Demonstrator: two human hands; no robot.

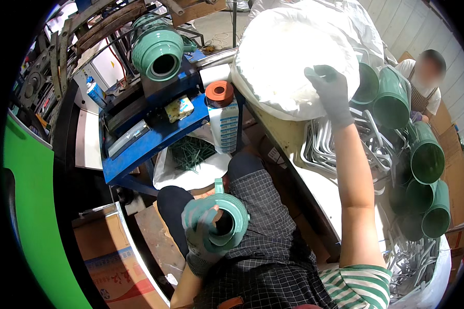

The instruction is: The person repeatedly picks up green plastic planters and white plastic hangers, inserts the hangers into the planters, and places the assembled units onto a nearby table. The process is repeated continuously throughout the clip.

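My left hand (201, 234), in a grey glove, grips a green plastic thermos body (235, 219) over my lap. Its round dark mouth faces up, and a handle sticks out on the far side. Toward the far right, my right arm stretches out over a big round container lined with a white bag (273, 103). My gloved right hand (331, 92) is over the bag's bright opening. Glare washes out the fingertips, so what they touch is hidden.
A blue bench (154, 147) at left carries an orange tape roll (219, 93) and a sponge-like block (179, 109). Another green thermos body (162, 51) lies behind it. Grey handles (322, 144) and green cylinders (392, 103) crowd the right table; a person (423, 87) sits beyond.
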